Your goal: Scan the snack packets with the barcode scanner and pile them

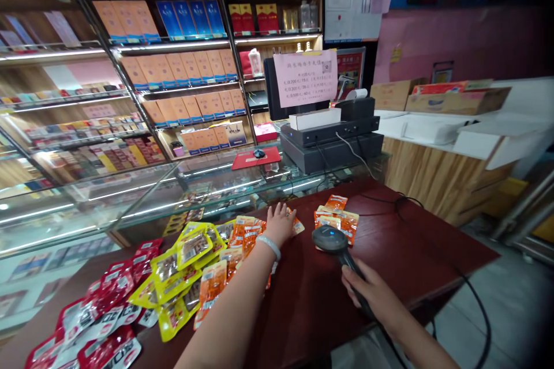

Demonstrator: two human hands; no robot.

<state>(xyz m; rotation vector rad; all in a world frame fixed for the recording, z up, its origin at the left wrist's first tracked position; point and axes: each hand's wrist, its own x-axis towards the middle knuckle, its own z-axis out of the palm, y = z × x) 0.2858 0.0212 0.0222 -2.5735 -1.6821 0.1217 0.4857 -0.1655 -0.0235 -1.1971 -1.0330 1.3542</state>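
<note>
The right hand [367, 287] is grasping the scanner [330, 238] by its handle, leaving the head free; the left hand [280, 225] is covering orange packets [213, 283], its hold unclear. Yellow packets [193, 248] and red packets [116, 282] are lying farther left, seemingly sorted by kind.

Shop, lit shelves [173, 45] of boxed goods [177, 72], glass display counter [147, 185], checkout terminal [331, 150], handheld scanner [331, 239]
</note>
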